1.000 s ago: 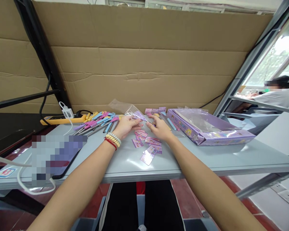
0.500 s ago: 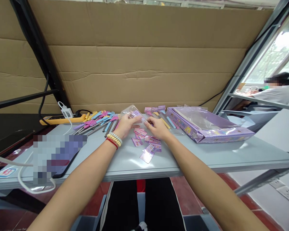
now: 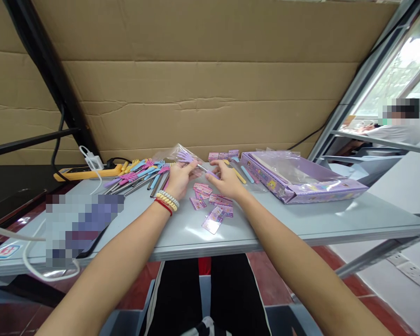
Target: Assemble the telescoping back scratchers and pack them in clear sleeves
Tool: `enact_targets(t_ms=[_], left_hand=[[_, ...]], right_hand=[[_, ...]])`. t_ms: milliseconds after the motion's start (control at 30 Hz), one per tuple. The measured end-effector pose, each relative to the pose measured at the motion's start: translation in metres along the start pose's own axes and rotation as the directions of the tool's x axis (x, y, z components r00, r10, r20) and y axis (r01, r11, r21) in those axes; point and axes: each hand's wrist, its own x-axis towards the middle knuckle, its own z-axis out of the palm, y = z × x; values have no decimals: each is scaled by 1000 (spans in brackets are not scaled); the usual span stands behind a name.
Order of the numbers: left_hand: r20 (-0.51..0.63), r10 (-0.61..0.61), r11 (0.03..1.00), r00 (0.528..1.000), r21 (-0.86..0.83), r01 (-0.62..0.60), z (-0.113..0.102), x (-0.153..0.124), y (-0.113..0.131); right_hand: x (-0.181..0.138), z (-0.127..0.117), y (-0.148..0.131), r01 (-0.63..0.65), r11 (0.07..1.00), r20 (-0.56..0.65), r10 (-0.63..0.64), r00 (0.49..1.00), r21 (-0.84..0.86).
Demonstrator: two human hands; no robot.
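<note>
A small purple hand-shaped back scratcher [image 3: 186,157] with a metal rod lies partly inside a clear plastic bag [image 3: 177,150]. My left hand [image 3: 180,179] is closed around the bag and the scratcher's upper part. At the scratcher's purple handle end, my right hand [image 3: 227,181] has its thumb and fingers on either side of the handle. Below both hands, several pink and purple printed cards [image 3: 221,201] are scattered, with a paler card [image 3: 213,221] nearest me. Left of my left hand lies a pile of coloured back scratchers [image 3: 140,175] with metal rods.
An open purple printed box [image 3: 301,186] with clear plastic sits right. Bagged scratchers [image 3: 238,172] and more cards [image 3: 224,155] lie beside it. A phone [image 3: 91,245], white cable [image 3: 35,273] and yellow-edged device [image 3: 87,174] are left. Cardboard [image 3: 210,84] stands behind; another person [image 3: 399,133] sits far right.
The purple scratcher head now shows clearly above my left hand, and its handle points toward my right hand. My right hand's fingers have spread a little. The view has shifted slightly.
</note>
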Motion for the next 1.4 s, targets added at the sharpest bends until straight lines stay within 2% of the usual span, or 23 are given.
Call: enact_targets(t_ms=[100, 167, 367, 433, 633, 733, 867, 967, 1100, 1233, 1400], left_hand=[[-109, 49, 996, 993, -64, -56, -11, 7, 13], [-118, 52, 996, 992, -69, -61, -15, 8, 17], [42, -71, 997, 997, 22, 71, -6, 0, 2], [63, -92, 995, 994, 39, 89, -4, -1, 0], [-70, -66, 997, 995, -54, 62, -13, 7, 12], [-47, -102, 991, 994, -89, 98, -16, 8, 17], [25, -141, 988, 990, -66, 142, -15, 5, 16], [134, -157, 988, 979, 7, 157, -12, 1, 10], [278, -278, 957, 920, 159, 242, -8, -3, -2], [270, -399, 910, 876, 233, 343, -9, -3, -8], [208, -416, 904, 885, 201, 378, -10, -2, -4]], right_hand=[[2, -7, 6, -107, 991, 117, 98, 988, 76], [2, -8, 8, -137, 981, 144, 117, 983, 140], [-2, 6, 2, -101, 978, 144, 75, 987, 183], [-2, 7, 2, -115, 964, 158, 78, 984, 240], [1, -12, 0, -270, 771, 363, 53, 930, 577], [1, -18, -5, -289, 721, 362, 57, 930, 629], [1, -17, -5, -246, 769, 295, 78, 952, 590], [0, -13, -1, -208, 812, 277, 59, 959, 545], [-1, -8, 3, -180, 870, 282, 49, 958, 459], [-2, -5, 1, -125, 939, 279, 32, 960, 320], [-3, -3, 2, -197, 901, 368, 45, 929, 386]])
